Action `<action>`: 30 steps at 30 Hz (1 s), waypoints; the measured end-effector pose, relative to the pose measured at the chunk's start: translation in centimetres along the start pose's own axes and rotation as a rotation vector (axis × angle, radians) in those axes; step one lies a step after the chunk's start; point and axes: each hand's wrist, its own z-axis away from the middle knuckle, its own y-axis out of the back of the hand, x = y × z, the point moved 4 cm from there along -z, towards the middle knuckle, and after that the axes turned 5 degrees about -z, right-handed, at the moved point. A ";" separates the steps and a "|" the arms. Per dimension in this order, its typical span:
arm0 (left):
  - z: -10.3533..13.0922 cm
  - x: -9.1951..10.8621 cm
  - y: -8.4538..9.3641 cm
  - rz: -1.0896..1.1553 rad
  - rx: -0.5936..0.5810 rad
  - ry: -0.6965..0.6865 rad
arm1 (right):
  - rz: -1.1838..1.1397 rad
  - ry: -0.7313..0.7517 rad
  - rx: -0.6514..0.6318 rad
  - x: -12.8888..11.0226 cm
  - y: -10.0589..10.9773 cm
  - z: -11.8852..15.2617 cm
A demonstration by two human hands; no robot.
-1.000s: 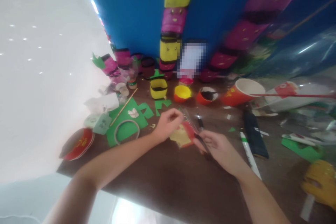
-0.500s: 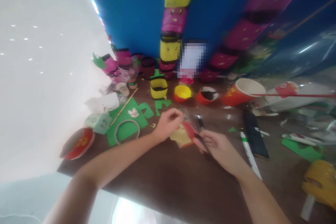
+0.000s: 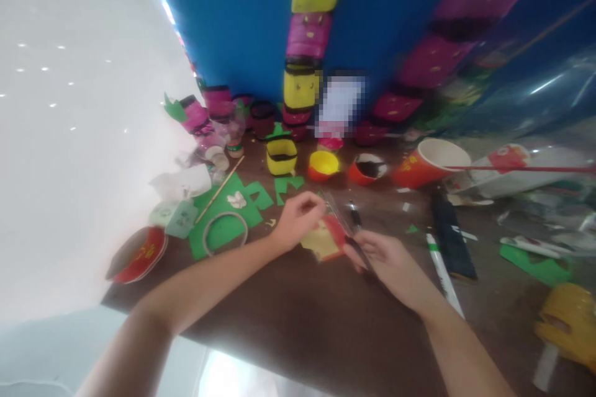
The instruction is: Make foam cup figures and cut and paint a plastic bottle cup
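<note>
My left hand [image 3: 300,217] is closed in a pinch near the tip of a thin metal blade; what its fingers hold is too small to make out. My right hand [image 3: 377,260] is wrapped round the dark handle of a cutting tool, which looks like scissors [image 3: 341,218], its blades pointing up and left toward my left fingertips. Under the blades and between both hands lies a red and pale-yellow piece [image 3: 326,245] on the brown table [image 3: 279,335]. A black pen [image 3: 355,216] lies just behind the tool.
Behind my hands stand a yellow cup [image 3: 281,157], a cup of yellow paint [image 3: 324,165], a cup with dark contents [image 3: 367,169] and a red cup [image 3: 433,161]. Green sheets [image 3: 254,214] and a ring [image 3: 225,233] lie left; a white marker [image 3: 444,276] lies right.
</note>
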 end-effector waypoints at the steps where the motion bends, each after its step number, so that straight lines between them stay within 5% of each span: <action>1: 0.0 0.0 0.0 0.001 0.001 0.000 | 0.002 0.002 0.003 0.0 0.0 0.0; 30: -0.1 0.2 0.2 0.005 0.053 -0.001 | 0.005 -0.001 -0.012 0.1 0.1 0.1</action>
